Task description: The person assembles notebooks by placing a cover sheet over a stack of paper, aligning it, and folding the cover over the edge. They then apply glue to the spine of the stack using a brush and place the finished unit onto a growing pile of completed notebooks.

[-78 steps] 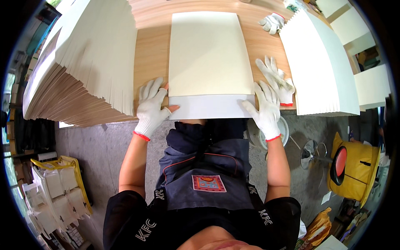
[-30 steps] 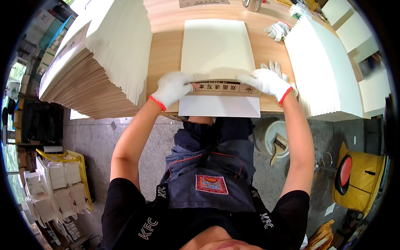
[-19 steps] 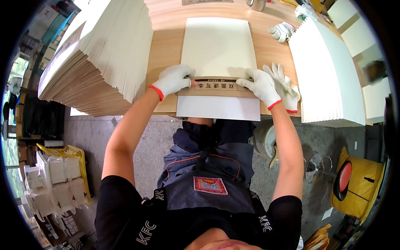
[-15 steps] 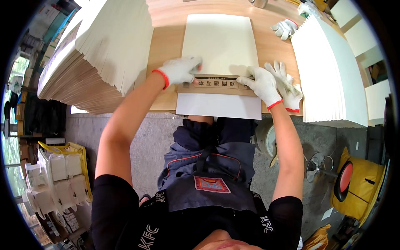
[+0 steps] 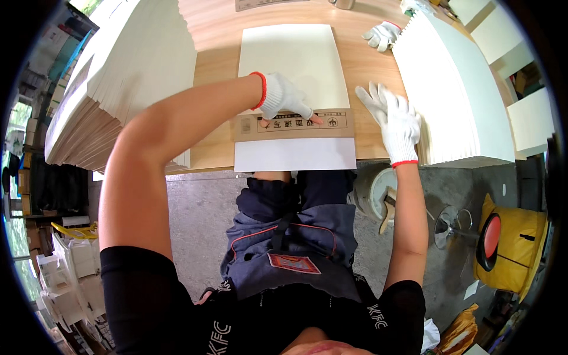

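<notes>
A cream board or pad (image 5: 290, 53) lies on the table in front of me, crossed near its close end by a brown printed paper band (image 5: 247, 131). White paper (image 5: 296, 155) sticks out on my side of the band. My left hand (image 5: 285, 99), in a white knit glove with bare fingertips showing, reaches across with fingers spread and presses on the band. To the right of the pad, my gloved right hand (image 5: 403, 127) has its fingers bent over a loose white glove (image 5: 370, 100), which it partly covers.
A tall stack of pale pads (image 5: 136, 65) stands at the left, and another (image 5: 455, 94) at the right. A second loose glove (image 5: 382, 35) lies farther back, near a metal container (image 5: 342, 3). Below the table edge are a bucket (image 5: 368, 192) and a brush (image 5: 387, 214).
My left hand has slid right along the band, its forearm now crossing farther over. My right hand has left the band and moved right onto the loose glove. The view has shifted slightly.
</notes>
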Demonstrator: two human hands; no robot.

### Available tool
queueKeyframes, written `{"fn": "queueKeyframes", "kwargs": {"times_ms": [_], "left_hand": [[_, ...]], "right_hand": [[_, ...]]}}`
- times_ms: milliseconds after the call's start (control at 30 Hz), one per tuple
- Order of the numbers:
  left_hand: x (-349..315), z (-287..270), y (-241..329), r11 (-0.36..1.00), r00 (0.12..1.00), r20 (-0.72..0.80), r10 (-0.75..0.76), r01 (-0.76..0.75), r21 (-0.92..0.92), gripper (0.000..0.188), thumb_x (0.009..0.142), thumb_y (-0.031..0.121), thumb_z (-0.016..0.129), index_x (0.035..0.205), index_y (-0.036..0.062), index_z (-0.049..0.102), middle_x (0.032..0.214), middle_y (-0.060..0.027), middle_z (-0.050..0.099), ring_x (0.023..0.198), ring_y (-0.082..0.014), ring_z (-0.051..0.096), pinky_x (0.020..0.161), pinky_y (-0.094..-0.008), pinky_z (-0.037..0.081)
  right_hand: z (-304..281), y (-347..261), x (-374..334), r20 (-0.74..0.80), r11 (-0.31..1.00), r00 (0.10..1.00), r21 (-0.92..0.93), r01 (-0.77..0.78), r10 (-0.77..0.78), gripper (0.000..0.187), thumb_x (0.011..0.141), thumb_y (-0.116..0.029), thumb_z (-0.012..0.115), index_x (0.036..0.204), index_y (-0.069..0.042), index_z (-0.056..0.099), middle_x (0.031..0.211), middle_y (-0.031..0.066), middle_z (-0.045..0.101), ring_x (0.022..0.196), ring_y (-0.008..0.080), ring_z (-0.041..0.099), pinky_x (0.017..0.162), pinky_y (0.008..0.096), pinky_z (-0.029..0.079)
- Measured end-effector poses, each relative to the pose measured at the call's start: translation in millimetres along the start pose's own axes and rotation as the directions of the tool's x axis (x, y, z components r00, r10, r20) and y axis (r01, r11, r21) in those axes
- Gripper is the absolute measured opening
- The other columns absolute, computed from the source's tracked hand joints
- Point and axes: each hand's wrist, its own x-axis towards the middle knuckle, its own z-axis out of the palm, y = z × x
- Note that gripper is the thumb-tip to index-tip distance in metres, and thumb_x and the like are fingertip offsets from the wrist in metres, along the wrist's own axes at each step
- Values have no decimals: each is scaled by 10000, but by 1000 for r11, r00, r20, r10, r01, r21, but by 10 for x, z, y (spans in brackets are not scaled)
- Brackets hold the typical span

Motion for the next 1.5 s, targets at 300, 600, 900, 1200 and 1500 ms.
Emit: {"fn": "queueKeyframes", "kwargs": {"times_ms": [300, 600, 900, 1200, 1500], "left_hand": [[-28, -14, -17, 988, 990, -126, 62, -44, 145, 882, 507, 101, 894, 1294, 315, 559, 1237, -58, 606, 1071, -329, 635, 802, -442, 540], [42, 79, -69, 997, 996, -90, 12, -4, 81, 997, 754, 26, 695, 1448, 608, 278, 1194, 11, 644, 929, -267, 673, 731, -396, 548], [31, 112, -88, 995, 992, -126, 18, -5, 101, 1044, 707, 12, 730, 1448, 600, 288, 1202, -15, 626, 963, -296, 664, 765, -392, 551], [173, 119, -87, 990, 999, -43, 18, -11, 140, 1093, 532, 121, 881, 1444, 472, 390, 1196, -46, 621, 1038, -315, 640, 789, -442, 543], [-200, 739, 907, 973, 654, -722, -226, 119, -196, 563, 807, 18, 568, 1331, 223, 563, 1260, -101, 571, 1224, -310, 526, 977, -428, 466]], "right_hand": [[-69, -497, -78, 95, 739, 746, 266, 619, -659, 233, 811, -237, 654, 1037, -194, 695, 821, 31, 643, 744, 253, 638, 662, 408, 499], [205, -2296, -91, 79, 702, 704, 214, 680, -706, 335, 828, -255, 622, 1141, -133, 630, 761, 35, 614, 734, 199, 641, 590, 352, 521], [348, -2421, -137, -195, 654, 683, 195, 730, -704, 175, 836, -222, 594, 873, -65, 661, 818, 82, 620, 769, 225, 643, 600, 351, 512], [-53, -616, -99, 324, 831, 765, 226, 509, -557, 309, 852, -325, 670, 1115, -164, 662, 734, 74, 636, 654, 292, 656, 573, 433, 507], [-534, 282, 20, 218, 916, 939, -246, 316, -266, 645, 825, -352, 705, 1388, -137, 475, 1302, 114, 563, 1235, 285, 521, 950, 435, 466]]}}
